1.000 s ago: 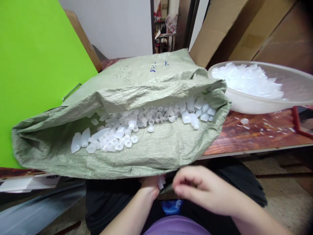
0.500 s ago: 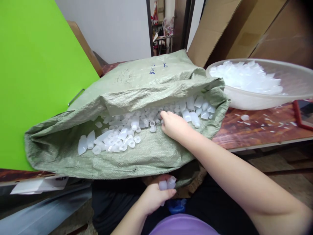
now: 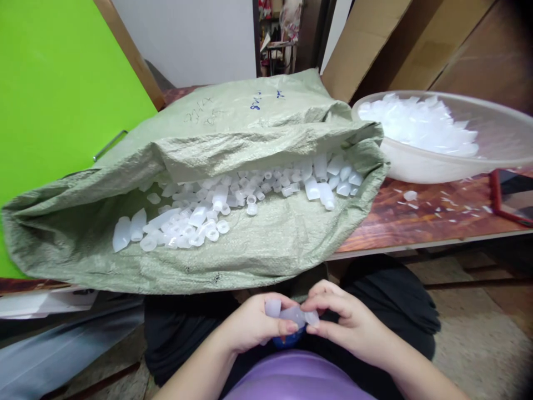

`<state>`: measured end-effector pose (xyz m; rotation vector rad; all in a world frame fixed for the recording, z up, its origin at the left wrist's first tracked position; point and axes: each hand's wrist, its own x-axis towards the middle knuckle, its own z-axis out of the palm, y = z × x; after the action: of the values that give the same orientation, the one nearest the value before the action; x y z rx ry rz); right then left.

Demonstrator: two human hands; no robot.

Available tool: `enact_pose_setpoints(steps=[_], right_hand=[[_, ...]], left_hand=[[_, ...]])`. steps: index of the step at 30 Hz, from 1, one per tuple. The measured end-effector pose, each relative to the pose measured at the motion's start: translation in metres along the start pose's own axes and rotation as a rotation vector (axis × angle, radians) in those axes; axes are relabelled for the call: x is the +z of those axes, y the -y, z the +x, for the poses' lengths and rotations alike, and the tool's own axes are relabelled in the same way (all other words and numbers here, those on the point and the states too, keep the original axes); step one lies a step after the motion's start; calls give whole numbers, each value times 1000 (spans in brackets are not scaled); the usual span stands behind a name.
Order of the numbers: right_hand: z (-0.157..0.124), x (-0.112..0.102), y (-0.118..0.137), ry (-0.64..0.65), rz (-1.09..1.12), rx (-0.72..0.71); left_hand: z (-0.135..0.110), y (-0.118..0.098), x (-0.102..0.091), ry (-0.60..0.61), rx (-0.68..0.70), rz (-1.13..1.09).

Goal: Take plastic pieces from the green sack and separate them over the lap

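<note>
An open green woven sack (image 3: 250,250) lies on the table edge, spilling several small translucent white plastic tubes (image 3: 216,203). Below it, over my lap, my left hand (image 3: 254,322) is closed around a few of these plastic pieces (image 3: 287,314). My right hand (image 3: 345,316) pinches the right end of the same pieces with thumb and fingertips. Both hands meet just under the sack's lower lip. A blue object (image 3: 287,338) peeks out beneath the hands.
A wide translucent bowl (image 3: 491,150) heaped with white plastic parts stands at the right on the brown table (image 3: 416,222), with loose white bits scattered beside it. A bright green panel (image 3: 54,94) stands at left; cardboard sheets (image 3: 395,39) lean behind.
My right hand has come back from the sack's opening down to my lap and now pinches the pieces held by my left hand. The view shifted slightly.
</note>
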<state>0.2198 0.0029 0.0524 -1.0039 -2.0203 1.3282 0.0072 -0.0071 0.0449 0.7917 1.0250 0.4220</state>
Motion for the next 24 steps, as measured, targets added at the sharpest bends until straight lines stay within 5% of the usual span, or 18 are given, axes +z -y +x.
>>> enact_pose_setpoints(steps=[7,9,13,19,22,24], right_hand=[[-1,-9,6,211,-220,-245],[1,-3,3,226,-285,-153],[2,14,-11,181,-201,297],[-2,26,-35,-41,-342,117],[0,29,-41,53,-208,300],[1,31,-43,18,-189,302]], left_hand=[[7,3,-20,200,-171,-45],[6,0,-21,172,-187,37],[5,-4,-17,28,-115,232],[10,-2,-16,-142,-9,288],[12,1,-19,-123,-14,347],[14,2,-20,-114,-10,356]])
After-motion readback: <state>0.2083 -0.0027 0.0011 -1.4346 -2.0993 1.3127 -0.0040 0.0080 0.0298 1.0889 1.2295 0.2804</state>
